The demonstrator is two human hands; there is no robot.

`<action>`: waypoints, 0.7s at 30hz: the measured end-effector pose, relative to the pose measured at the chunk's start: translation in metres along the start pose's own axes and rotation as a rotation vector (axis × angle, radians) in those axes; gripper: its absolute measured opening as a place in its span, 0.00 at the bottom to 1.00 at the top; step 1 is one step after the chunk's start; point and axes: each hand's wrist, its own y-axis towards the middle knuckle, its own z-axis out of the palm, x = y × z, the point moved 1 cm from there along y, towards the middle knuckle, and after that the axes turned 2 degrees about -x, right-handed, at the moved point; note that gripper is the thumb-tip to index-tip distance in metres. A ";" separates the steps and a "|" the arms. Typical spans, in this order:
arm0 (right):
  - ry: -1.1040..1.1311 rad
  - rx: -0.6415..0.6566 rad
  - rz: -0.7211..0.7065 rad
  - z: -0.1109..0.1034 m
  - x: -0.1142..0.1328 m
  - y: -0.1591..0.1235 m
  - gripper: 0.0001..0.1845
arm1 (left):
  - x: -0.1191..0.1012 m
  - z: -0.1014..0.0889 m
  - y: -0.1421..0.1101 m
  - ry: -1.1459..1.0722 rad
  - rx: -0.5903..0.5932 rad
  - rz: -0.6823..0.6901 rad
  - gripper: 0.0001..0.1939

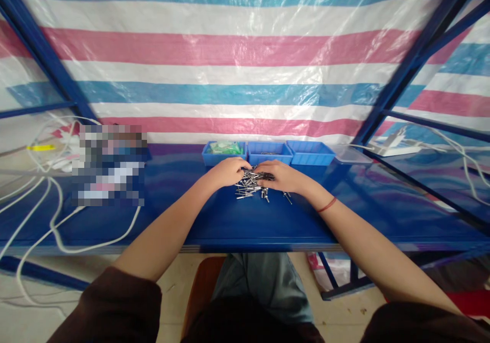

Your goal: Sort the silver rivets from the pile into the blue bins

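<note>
A loose pile of thin silver blind rivets (250, 182) lies on the blue table, with a few strays at its right edge. My left hand (228, 172) curls against the upper left side of the pile, its fingertips closed among the rivets. From the right, my right hand (281, 175) cups over the pile, with rivets between its thumb and bent fingers. How many pieces each hand grips is hidden. Just behind the hands stand three blue bins: the left bin (206, 158) holds green-tinted plastic bags, the middle bin (271, 158) some small metal pieces.
The right bin (312, 158) stands beside a clear plastic lid (354, 155). White cables (57, 230) loop over the table's left side near a blurred-out patch. A white power strip (394, 141) sits at the right. Blue frame posts and a striped plastic sheet (229, 49) enclose the back.
</note>
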 end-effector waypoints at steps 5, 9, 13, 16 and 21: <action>0.019 0.079 0.102 -0.005 -0.005 -0.004 0.07 | 0.000 -0.003 -0.004 0.012 0.162 0.023 0.17; 0.011 0.093 0.192 -0.016 -0.006 -0.008 0.06 | -0.002 -0.006 -0.006 -0.017 0.187 -0.006 0.15; 0.056 0.053 0.258 -0.029 -0.010 -0.011 0.07 | -0.001 -0.008 -0.006 -0.060 0.196 -0.058 0.14; 0.132 -0.006 0.299 -0.037 -0.017 -0.016 0.07 | 0.000 -0.009 -0.005 -0.112 0.202 -0.099 0.16; 0.227 -0.024 0.346 -0.043 -0.028 -0.022 0.08 | 0.000 -0.011 -0.006 -0.126 0.207 -0.115 0.17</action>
